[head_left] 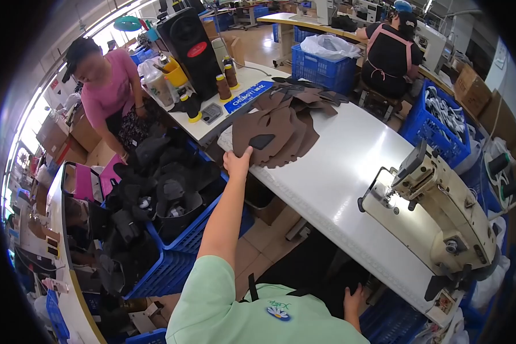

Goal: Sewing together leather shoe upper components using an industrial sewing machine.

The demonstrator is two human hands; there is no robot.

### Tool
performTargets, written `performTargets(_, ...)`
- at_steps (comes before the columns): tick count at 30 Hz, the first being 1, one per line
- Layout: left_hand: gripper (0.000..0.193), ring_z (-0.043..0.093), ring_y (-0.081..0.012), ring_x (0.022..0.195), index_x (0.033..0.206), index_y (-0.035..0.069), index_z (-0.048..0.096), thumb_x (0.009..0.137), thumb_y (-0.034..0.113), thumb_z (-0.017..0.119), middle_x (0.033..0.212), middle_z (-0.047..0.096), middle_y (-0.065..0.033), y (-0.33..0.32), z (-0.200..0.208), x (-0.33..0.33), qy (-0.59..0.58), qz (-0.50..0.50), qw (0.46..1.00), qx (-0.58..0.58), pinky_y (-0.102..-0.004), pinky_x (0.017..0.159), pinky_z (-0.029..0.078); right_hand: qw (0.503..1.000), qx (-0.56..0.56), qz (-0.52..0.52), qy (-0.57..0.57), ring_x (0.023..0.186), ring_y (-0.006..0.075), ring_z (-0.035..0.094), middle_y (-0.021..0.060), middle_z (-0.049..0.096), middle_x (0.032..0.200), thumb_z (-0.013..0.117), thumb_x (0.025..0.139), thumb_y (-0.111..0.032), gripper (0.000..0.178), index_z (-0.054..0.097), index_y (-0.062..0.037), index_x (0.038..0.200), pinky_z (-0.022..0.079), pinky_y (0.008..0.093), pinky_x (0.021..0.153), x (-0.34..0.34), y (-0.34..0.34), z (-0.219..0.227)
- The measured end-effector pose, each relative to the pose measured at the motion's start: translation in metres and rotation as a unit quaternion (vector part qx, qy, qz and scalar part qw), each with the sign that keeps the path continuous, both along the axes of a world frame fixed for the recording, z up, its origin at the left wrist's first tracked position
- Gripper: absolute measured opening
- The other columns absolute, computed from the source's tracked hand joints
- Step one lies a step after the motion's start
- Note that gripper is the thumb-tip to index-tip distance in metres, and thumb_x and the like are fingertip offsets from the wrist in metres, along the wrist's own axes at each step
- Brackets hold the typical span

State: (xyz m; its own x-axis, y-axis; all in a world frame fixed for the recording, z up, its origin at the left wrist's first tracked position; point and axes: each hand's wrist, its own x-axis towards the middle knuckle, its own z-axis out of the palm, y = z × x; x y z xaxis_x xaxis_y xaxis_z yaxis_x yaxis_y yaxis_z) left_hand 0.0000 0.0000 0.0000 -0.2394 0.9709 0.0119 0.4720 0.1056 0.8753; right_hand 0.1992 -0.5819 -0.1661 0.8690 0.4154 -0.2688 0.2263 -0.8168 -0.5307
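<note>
My left hand (237,164) reaches out to the far left end of the white sewing table (350,172). Its thumb lies on the near edge of a stack of brown cut pieces (278,137), and the fingers curl at the edge, pinching it. The pieces are flat, curved and notched, fanned over one another; a small dark patch (262,141) shows on the top one. My right hand (354,299) is low beside my body, below the table edge. Its thumb and fingers look apart, with nothing visible in them, though part of the hand is hidden.
An industrial sewing machine (441,212) stands at the table's right end. Blue crates of black pieces (172,200) are at left, where a person in pink (112,86) reaches in. Thread cones (223,86) and a black speaker (186,51) stand behind. Another person (390,57) sits far right.
</note>
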Motion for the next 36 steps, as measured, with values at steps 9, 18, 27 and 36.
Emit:
performTargets(9,0.062,0.050,-0.0381,0.122,0.124,-0.003,0.052,0.075,0.024,0.079,0.127,0.053,-0.0237,-0.007,0.019,0.022,0.123,0.077,0.942,0.302,-0.0462,0.104,0.038,1.000,0.000,-0.018,0.004,0.134,0.0441,0.037,0.0264,0.038,0.147,0.070,0.084,-0.028,0.067,0.045,-0.0016,0.139,0.032,0.0487,0.112,0.000,0.005,0.000)
performTargets(18,0.035,0.063,-0.0279,0.097,0.120,0.000,0.055,0.087,0.006,0.065,0.110,0.063,-0.0174,-0.015,0.146,0.052,-0.053,-0.098,0.897,0.427,-0.0356,0.088,0.048,0.999,0.006,-0.028,-0.024,0.134,0.0421,0.039,0.0231,0.042,0.146,0.071,0.082,-0.032,0.067,0.048,-0.0059,0.138,0.034,0.0481,0.110,-0.005,0.003,0.001)
performTargets(27,0.031,0.063,-0.0219,0.098,0.119,-0.007,0.048,0.091,-0.002,0.060,0.114,0.061,-0.0161,-0.091,0.223,0.040,-0.345,-0.131,0.769,0.522,-0.0328,0.088,0.052,0.999,0.019,-0.040,-0.027,0.134,0.0426,0.039,0.0235,0.042,0.146,0.070,0.082,-0.035,0.068,0.048,-0.0068,0.139,0.035,0.0500,0.110,-0.007,-0.005,0.001)
performTargets(36,0.067,0.043,-0.0265,0.130,0.142,0.001,0.032,0.082,-0.011,0.058,0.140,0.043,-0.0126,-0.289,0.084,-0.017,-0.482,-0.127,0.865,0.064,-0.0393,0.112,0.032,0.999,0.004,0.000,-0.051,0.130,0.0417,0.044,0.0241,0.049,0.140,0.071,0.081,-0.033,0.061,0.054,-0.0080,0.134,0.038,0.0496,0.107,-0.011,-0.003,0.028)
